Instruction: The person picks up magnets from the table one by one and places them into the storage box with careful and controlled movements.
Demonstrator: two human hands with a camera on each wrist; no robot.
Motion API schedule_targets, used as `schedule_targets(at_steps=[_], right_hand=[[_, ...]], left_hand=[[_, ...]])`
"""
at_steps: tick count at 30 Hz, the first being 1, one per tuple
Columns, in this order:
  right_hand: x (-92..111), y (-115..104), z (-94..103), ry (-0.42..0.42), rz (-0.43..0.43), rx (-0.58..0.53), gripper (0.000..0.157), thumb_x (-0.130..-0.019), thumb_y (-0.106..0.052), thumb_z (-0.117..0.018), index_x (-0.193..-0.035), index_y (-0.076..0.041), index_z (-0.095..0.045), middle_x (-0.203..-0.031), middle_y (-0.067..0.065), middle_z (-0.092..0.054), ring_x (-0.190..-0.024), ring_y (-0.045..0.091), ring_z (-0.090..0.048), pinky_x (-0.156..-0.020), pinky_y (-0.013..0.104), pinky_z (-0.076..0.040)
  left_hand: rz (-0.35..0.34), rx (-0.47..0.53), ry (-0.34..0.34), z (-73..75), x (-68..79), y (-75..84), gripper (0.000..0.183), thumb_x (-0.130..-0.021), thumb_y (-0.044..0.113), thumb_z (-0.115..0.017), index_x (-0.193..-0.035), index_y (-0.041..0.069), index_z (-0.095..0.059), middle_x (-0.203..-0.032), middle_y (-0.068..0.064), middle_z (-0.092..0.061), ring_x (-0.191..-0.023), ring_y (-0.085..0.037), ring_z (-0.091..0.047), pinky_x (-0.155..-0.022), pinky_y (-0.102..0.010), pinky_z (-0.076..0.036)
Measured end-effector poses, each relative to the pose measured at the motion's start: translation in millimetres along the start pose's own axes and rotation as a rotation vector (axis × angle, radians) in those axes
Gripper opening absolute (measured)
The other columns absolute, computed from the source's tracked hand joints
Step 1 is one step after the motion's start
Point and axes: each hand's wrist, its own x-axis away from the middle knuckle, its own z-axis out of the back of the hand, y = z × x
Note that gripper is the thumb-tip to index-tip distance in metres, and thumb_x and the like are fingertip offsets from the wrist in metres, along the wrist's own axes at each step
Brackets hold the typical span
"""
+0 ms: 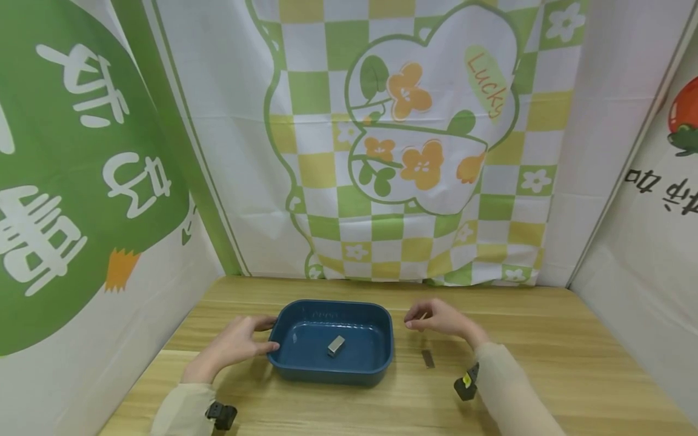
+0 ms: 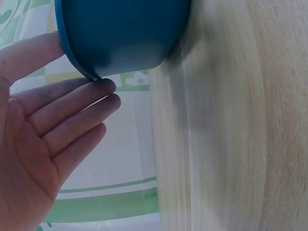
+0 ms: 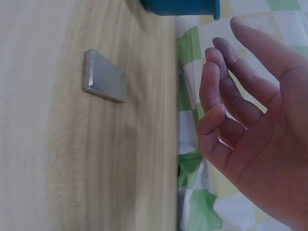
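A dark blue rectangular basin (image 1: pixel 327 375) stands on the wooden table with a small silvery metal block (image 1: pixel 336 346) lying inside it. My left hand (image 1: pixel 238 345) touches the basin's left end, its thumb and fingers spread and mostly straight at the rim (image 2: pixel 72 53). Just off the basin's right side, my right hand (image 1: pixel 438 317) hovers over the table with loosely bent fingers and holds nothing. Below that hand, a second flat, silvery metal block (image 1: pixel 428 359) lies on the wood. The right wrist view also shows this block (image 3: pixel 105 77), apart from the fingers.
The wooden table (image 1: pixel 523 327) reaches back to a hanging cloth (image 1: pixel 322 181) with green and yellow checks. Printed cloth walls stand at the left (image 1: pixel 125 200) and right (image 1: pixel 649 254). Small black cameras sit on both wrists.
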Motion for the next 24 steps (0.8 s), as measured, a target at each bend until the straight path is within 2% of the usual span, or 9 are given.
schedule_targets(at_steps=[4, 9, 13, 18, 24], right_hand=[[3, 4, -2.0, -0.003, -0.003, -0.014, 0.029, -0.09, -0.025, -0.066, -0.106, -0.001, -0.068, -0.098, 0.008, -0.07, -0.087, 0.033, -0.065, -0.074, 0.045, -0.055], [7, 4, -2.8, -0.002, -0.006, -0.017, 0.031, -0.09, -0.025, -0.065, -0.108, 0.001, -0.066, -0.1, 0.008, -0.07, -0.088, 0.028, -0.065, -0.076, 0.044, -0.055], [12, 4, -3.6, -0.003, -0.004, -0.009, 0.031, -0.09, -0.024, -0.065, -0.109, 0.001, -0.066, -0.101, 0.008, -0.069, -0.088, 0.02, -0.063, -0.076, 0.034, -0.054], [17, 9, -4.6, 0.002, -0.016, 0.01, 0.028, -0.09, -0.024, -0.066, -0.108, -0.002, -0.067, -0.102, 0.007, -0.069, -0.089, 0.017, -0.061, -0.075, 0.026, -0.051], [23, 12, -4.7, -0.006, -0.038, 0.038, 0.031, -0.09, -0.027, -0.065, -0.109, -0.003, -0.066, -0.104, 0.004, -0.068, -0.093, 0.017, -0.06, -0.078, 0.028, -0.049]], left_hand=[[0.0, 0.006, -0.008, 0.1, -0.4, -1.6, 0.057, -0.079, 0.03, -0.076, -0.124, 0.0, -0.06, -0.12, -0.016, -0.065, -0.11, -0.032, -0.063, -0.094, -0.051, -0.048], [0.006, 0.013, -0.017, 0.5, -0.6, -2.3, 0.057, -0.08, 0.032, -0.076, -0.125, 0.001, -0.059, -0.12, -0.015, -0.065, -0.11, -0.031, -0.063, -0.094, -0.051, -0.048], [-0.003, 0.013, -0.013, 0.2, -0.2, -2.5, 0.057, -0.08, 0.031, -0.075, -0.125, 0.0, -0.06, -0.12, -0.015, -0.065, -0.11, -0.031, -0.063, -0.094, -0.051, -0.048], [-0.011, 0.015, -0.011, 0.2, -0.1, -1.8, 0.056, -0.08, 0.03, -0.076, -0.124, 0.0, -0.06, -0.12, -0.016, -0.065, -0.11, -0.032, -0.063, -0.094, -0.051, -0.048], [-0.002, 0.022, -0.003, -0.4, 0.2, -1.9, 0.056, -0.08, 0.03, -0.076, -0.124, 0.0, -0.06, -0.121, -0.016, -0.065, -0.111, -0.032, -0.062, -0.096, -0.051, -0.047]])
